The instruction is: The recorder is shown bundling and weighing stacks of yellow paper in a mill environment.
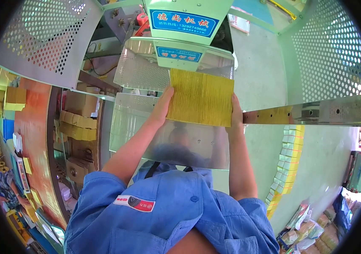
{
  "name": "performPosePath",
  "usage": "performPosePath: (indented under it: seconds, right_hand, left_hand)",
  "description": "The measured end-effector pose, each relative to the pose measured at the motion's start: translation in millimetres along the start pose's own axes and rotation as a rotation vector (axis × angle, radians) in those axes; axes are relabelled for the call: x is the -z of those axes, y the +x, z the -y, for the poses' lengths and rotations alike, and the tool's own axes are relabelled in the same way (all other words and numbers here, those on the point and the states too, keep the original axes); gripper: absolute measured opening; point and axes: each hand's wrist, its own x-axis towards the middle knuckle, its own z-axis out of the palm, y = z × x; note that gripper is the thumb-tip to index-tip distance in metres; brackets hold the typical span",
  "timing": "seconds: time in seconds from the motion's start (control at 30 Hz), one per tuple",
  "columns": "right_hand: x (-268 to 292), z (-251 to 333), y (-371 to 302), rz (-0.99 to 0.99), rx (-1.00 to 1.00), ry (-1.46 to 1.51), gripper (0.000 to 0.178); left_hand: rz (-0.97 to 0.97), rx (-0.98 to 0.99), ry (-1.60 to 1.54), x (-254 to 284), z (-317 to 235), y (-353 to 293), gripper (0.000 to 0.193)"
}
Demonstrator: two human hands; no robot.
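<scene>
Between my two hands I hold a thick stack of yellow paper sheets (201,98), its layered edges facing up. My left hand (163,106) presses against the stack's left side. On the opposite side my right hand (236,111) grips it, with its fingers partly hidden behind the stack. The stack is in front of a shiny metal plate (138,118) of a pale green machine (180,29). Whether it rests on the plate or is held just above it, I cannot tell.
A metal bar with holes (307,112) juts in from the right, close to my right hand. Perforated guards (41,38) flank the machine. Along the floor at right runs a row of yellow-and-white bundles (288,156). An orange-brown table (32,127) stands at left, near shelved cardboard.
</scene>
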Motion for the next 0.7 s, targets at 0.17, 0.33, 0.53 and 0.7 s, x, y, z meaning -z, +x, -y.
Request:
performPosePath:
  seconds: [0.17, 0.33, 0.53, 0.7]
  right_hand:
    - [1, -2, -2, 0.012, -0.066, 0.050, 0.053]
    - [3, -3, -15, 0.031, 0.048, 0.037, 0.055]
    - [34, -28, 5, 0.218, 0.248, 0.014, 0.052]
    - [12, -11, -8, 0.200, 0.168, 0.067, 0.051]
  left_hand:
    - [-0.043, 0.017, 0.073, -2, -2, -2, 0.055]
    - [-0.046, 0.020, 0.088, 6, 12, 2, 0.058]
    - [-0.037, -0.074, 0.272, -13, 9, -5, 0.060]
    - [-0.084, 0.029, 0.241, -19, -1, -7, 0.059]
